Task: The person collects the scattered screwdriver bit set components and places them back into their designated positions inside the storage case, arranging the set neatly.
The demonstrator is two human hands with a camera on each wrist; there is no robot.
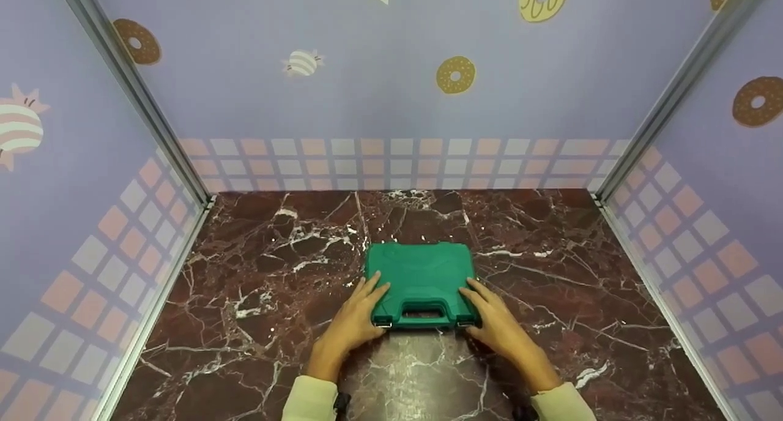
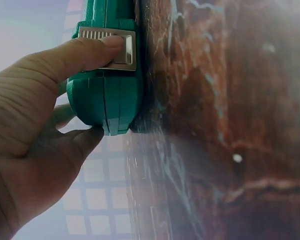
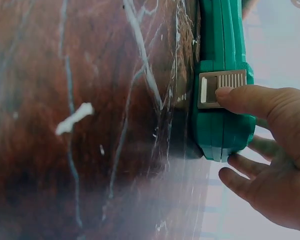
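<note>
Both thumbs pressed on metal latches (image 2: 121, 48) at near corners of closed green case (image 1: 421, 277), lying flat between left hand (image 1: 355, 320) and right hand (image 1: 498, 326), fingers curled around its ends

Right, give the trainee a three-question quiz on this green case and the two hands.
1. True or false: the green case lies shut and flat on the marble table.
2. What does each thumb press? A) the carry handle B) a metal latch C) the wall
3. Fill in: the case's carry handle faces ____ the person.

Key:
1. True.
2. B; the left hand and right hand each have a thumb on a metal latch at a front corner.
3. Toward.
</note>
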